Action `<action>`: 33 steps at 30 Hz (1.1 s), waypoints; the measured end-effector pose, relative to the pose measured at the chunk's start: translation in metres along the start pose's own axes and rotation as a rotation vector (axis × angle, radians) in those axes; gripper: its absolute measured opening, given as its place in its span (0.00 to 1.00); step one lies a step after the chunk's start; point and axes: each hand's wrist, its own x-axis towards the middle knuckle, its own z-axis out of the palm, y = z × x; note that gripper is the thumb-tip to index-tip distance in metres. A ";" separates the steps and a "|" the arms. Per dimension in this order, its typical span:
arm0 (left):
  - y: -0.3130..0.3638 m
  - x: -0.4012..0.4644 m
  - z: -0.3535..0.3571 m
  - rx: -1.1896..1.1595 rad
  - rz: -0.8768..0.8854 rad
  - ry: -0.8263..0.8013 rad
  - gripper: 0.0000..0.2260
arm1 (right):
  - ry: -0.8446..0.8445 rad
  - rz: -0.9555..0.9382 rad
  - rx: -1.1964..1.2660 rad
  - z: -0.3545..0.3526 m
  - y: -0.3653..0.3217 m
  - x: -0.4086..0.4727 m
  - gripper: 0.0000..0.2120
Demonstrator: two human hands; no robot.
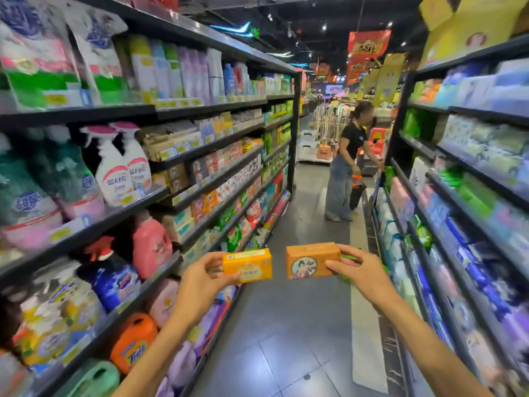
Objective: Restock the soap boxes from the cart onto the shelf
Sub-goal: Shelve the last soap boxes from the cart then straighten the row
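While left hand (201,270) pinches yellow cardboard soap box (247,265), right hand (359,266) pinches orange rectangular soap box (312,260).

Yellow-orange soap box (247,265) with white label; darker orange soap box (313,260) bearing round pictorial emblem. Orange Tide jug (134,340), pink detergent bottle (151,244), black shelf (183,157), grey tiled floor (289,339).

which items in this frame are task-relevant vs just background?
Job:
- yellow-orange cardboard soap box, held by left hand
- darker orange soap box with round picture, held by right hand
- black shelf rows of boxed soaps

Background:
- orange Tide jug
- white spray bottles with pink triggers
- shopper in black top
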 end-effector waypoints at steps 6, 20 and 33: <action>0.006 0.120 0.054 0.003 0.060 -0.020 0.19 | 0.070 0.015 0.011 -0.037 0.013 0.112 0.33; -0.039 0.415 0.073 0.064 0.103 0.088 0.21 | 0.001 -0.072 -0.005 0.025 0.016 0.437 0.22; -0.098 0.515 -0.008 0.274 -0.047 0.658 0.20 | -0.591 -0.233 0.102 0.240 0.012 0.698 0.23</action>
